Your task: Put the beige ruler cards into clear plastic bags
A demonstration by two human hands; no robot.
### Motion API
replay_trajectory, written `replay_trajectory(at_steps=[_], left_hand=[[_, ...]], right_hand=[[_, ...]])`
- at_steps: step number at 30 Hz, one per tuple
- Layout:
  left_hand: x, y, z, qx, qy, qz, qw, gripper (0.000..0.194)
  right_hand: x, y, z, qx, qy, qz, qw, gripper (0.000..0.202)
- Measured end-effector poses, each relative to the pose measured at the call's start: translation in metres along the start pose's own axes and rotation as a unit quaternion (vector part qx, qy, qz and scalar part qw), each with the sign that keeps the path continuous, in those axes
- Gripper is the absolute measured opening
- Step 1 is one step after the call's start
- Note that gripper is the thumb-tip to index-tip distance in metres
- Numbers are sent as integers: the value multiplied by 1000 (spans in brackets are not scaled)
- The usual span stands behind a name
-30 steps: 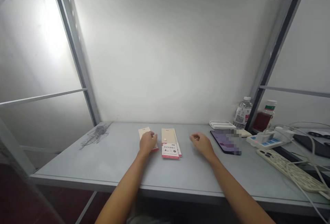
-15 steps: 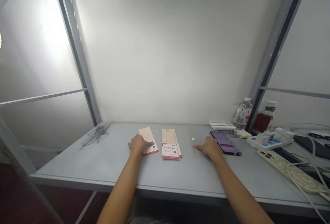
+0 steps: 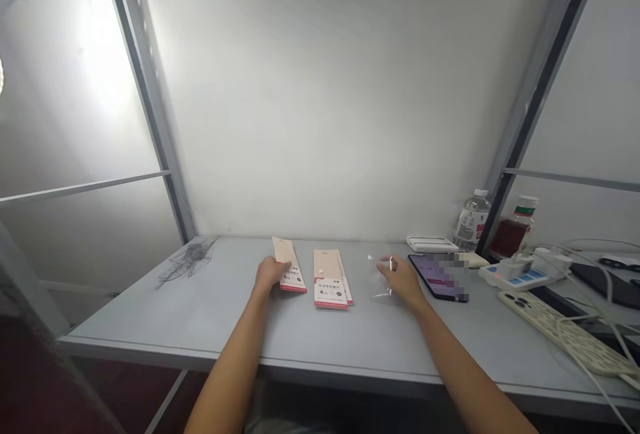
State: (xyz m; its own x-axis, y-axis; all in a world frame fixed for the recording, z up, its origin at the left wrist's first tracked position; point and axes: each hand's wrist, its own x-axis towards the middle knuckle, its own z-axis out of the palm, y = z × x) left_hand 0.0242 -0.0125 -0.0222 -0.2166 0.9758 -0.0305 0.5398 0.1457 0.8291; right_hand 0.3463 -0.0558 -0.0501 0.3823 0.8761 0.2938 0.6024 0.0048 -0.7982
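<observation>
My left hand [image 3: 271, 273] is closed on the left edge of a beige paper packet [image 3: 290, 262] with a white and red printed band at its lower end. The packet is tilted a little up from the table. Between my hands lie two similar packets, one in front [image 3: 327, 281] and one partly hidden behind it [image 3: 345, 274]. My right hand [image 3: 401, 277] pinches a clear plastic sleeve [image 3: 383, 293], which has a small white dot near its top. Most of the sleeve is see-through and its outline is faint.
To the right lie a phone with a lit purple screen [image 3: 433, 277], a white device [image 3: 431, 245], a power strip [image 3: 520, 274], a cream phone case [image 3: 560, 331] and cables. Bottles [image 3: 471, 221] stand behind. A dark wire tangle [image 3: 187, 262] is at the left.
My left hand has closed on the left packet and lifted it slightly. My right hand has gone from open on the table to pinching the clear sleeve, which is now raised a little.
</observation>
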Motion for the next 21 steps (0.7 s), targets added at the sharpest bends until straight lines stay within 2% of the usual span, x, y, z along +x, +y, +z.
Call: replay_trajectory(at_steps=[3, 7, 10, 12, 16, 21], left_hand=[[-7, 9, 5, -112, -39, 58, 991, 30], [-23, 22, 12, -286, -162, 134, 935, 37], [-35, 26, 21, -288, -259, 147, 910, 35], [-41, 28, 28, -262, -298, 145, 906, 32], [-49, 30, 35, -212, -321, 147, 911, 29], [-49, 31, 33, -203, -305, 162, 916, 29]], right_hand=[[-5, -10, 1, 118, -1, -12, 993, 32], [-17, -24, 4, 178, -21, -31, 983, 41], [-26, -33, 8, 189, -25, -73, 979, 47], [-32, -38, 11, 166, -26, -104, 980, 48], [-38, -43, 14, 116, -13, -149, 982, 50], [-40, -45, 12, 88, 14, -173, 981, 48]])
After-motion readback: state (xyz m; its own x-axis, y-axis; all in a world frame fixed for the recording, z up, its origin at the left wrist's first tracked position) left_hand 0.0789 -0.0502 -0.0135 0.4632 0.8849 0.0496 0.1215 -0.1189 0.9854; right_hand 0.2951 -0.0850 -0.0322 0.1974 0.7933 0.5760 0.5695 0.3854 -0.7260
